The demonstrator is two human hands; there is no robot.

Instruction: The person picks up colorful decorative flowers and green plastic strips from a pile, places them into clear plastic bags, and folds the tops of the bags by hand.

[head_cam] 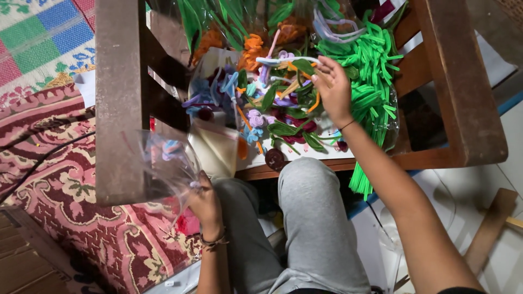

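At centre frame I see my right hand (332, 87) resting with fingers spread apart on the heap of coloured pipe cleaners (272, 98) — touching, not gripping anything. Lower left, my left hand (204, 204) is pinched closed on a clear plastic bag (169, 158) beside the wooden table (463, 109) — the patterned red rug (71, 179) lies below.

A low wooden table (457, 98) carries the lot; across its top sprawls a heap of pipe cleaners (278, 92), purple, orange and blue tangled together; bright green pipe-cleaner pieces (370, 65) pile up on the right, some spilling over the front edge; a white sheet (327, 153) lies underneath.
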